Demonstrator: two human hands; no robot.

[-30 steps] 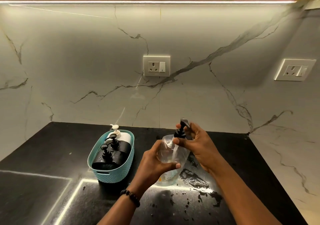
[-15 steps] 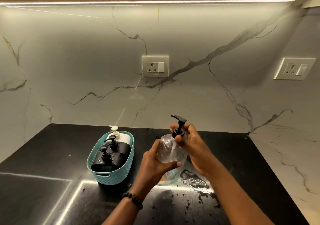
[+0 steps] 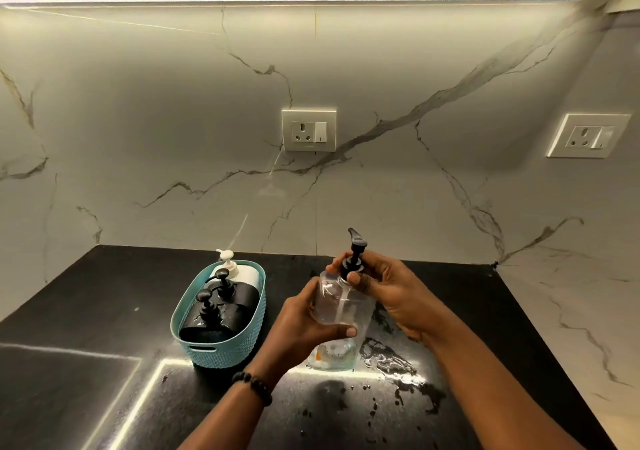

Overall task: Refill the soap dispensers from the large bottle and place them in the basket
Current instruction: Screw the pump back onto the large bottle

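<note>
A clear soap dispenser (image 3: 341,306) stands on the black counter, gripped round its body by my left hand (image 3: 304,328). Fingers and thumb of my right hand (image 3: 384,285) pinch the collar of its black pump head (image 3: 354,255), whose spout points up and to the left. To the left sits a teal basket (image 3: 221,354) holding two black dispensers (image 3: 214,311) and a white one (image 3: 239,271), all with pumps on. No large bottle is visible.
Spilled liquid (image 3: 398,363) glistens on the counter right of the clear dispenser, with drops in front of it. The black counter (image 3: 104,294) meets a marble wall behind, and a marble surface (image 3: 571,328) lies to the right. Two wall sockets (image 3: 309,130) sit above.
The pump head has turned under my right hand's fingers; its spout now points up-left instead of toward the back right. My left hand stays on the bottle's body.
</note>
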